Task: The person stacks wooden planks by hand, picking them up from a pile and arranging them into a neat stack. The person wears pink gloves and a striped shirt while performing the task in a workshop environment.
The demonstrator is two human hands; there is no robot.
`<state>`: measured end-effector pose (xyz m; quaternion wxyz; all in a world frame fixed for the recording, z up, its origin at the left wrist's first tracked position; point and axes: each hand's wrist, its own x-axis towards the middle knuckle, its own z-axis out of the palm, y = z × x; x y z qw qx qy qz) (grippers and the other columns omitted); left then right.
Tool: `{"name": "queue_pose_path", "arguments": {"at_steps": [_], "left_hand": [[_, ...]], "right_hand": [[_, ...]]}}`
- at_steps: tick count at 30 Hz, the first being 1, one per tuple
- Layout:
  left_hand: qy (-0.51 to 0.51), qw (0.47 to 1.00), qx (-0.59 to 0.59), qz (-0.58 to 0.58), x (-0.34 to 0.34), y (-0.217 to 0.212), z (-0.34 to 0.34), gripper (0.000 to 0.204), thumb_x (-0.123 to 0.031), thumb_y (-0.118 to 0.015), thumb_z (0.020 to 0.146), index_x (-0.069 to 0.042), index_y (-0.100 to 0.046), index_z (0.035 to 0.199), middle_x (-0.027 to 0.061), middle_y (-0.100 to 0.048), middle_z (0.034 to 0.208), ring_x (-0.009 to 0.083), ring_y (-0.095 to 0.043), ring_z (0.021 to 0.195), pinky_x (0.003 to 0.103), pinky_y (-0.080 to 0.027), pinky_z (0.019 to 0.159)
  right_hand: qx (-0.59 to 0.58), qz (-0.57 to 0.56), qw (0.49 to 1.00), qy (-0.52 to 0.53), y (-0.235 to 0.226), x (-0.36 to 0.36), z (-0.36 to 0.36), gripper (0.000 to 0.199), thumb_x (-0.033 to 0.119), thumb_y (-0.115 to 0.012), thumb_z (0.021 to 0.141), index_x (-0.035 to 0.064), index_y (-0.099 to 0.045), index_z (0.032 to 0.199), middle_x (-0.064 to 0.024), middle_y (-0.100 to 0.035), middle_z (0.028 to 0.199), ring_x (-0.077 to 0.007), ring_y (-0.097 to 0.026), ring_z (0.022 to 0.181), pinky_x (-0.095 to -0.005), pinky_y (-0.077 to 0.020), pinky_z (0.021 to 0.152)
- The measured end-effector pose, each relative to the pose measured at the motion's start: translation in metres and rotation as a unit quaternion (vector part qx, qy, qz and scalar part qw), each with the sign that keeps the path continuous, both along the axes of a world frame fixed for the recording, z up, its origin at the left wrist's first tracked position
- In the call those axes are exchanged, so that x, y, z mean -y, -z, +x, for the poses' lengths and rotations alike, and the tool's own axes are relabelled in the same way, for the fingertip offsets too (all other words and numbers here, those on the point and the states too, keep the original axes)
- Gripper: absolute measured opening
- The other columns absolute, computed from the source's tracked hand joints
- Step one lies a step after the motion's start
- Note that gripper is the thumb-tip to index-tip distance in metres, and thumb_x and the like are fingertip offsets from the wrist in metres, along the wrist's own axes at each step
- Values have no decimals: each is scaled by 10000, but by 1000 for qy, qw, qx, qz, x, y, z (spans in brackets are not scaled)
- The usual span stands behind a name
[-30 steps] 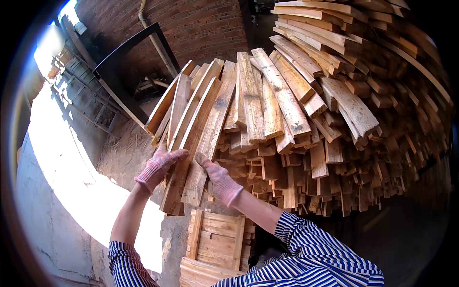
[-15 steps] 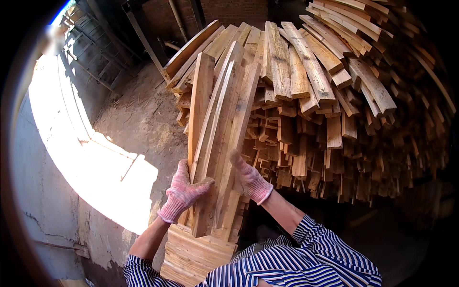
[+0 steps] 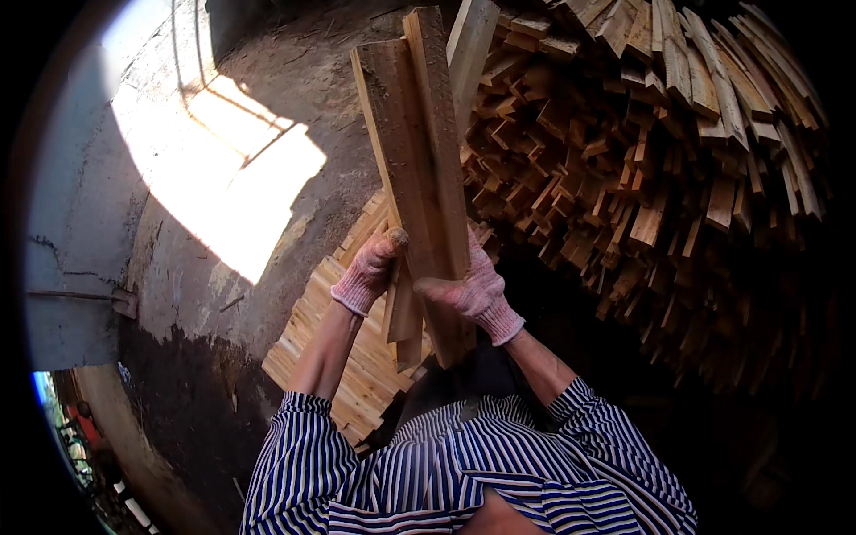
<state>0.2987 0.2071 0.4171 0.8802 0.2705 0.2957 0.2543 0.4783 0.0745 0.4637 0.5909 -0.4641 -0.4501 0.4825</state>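
Several rough wooden boards (image 3: 415, 152) are held together as a bundle in front of me, running lengthwise away from my body. My left hand (image 3: 370, 266), in a pink and white knitted glove, grips the bundle's left side with the thumb on top. On the other side my right hand (image 3: 473, 290), gloved alike, clasps the boards with its thumb across their face; its other fingers are mostly hidden. Under the bundle and to its left lies a stack of pale boards (image 3: 334, 357) set side by side.
A large pile of boards (image 3: 571, 169) with uneven ends sticking out fills the right. Sunlight falls on the earthen floor (image 3: 267, 169) at the left, beside a pale wall (image 3: 76, 205). Deep shadow lies below the pile.
My view has turned, so the pile sits farther right and more of the stack shows. Both hands have drawn the boards nearer, away from the pile, and their grip has shifted.
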Motion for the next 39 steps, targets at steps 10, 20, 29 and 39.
{"name": "queue_pose_path", "arguments": {"at_steps": [10, 20, 29, 39], "left_hand": [[-131, 948, -110, 270, 63, -46, -194, 760, -129, -870, 766, -43, -478, 1411, 85, -606, 1326, 241, -612, 1191, 387, -521, 1022], [-112, 975, -173, 82, 110, 65, -258, 720, -250, -729, 934, -124, -355, 1536, 92, -498, 1475, 209, -514, 1320, 385, -476, 1098], [-193, 935, -252, 160, 98, 187, -294, 523, -243, -804, 800, -35, -612, 1240, 95, -673, 1184, 226, -618, 1145, 387, -520, 978], [-375, 893, -159, -190, 73, 301, -225, 698, -518, -733, 869, -121, -528, 1404, 113, -635, 1258, 269, -611, 1155, 482, -495, 1016]], "right_hand": [[138, -42, 988, -62, -28, -2, -141, 1032, 254, -904, 716, 26, -318, 1533, -196, -500, 1469, -274, -507, 1349, -385, -400, 1154], [249, -58, 948, -191, 217, -6, -241, 758, 297, -867, 748, 139, -482, 1381, -177, -600, 1263, -349, -610, 1151, -398, -504, 1010], [421, -103, 854, -287, 255, -45, -249, 917, 526, -791, 770, 58, -409, 1460, -163, -690, 1081, -354, -677, 1006, -423, -543, 870], [293, -229, 908, -194, 316, -50, -201, 942, 421, -803, 777, 164, -359, 1567, -180, -458, 1527, -320, -438, 1420, -365, -352, 1187]]}}
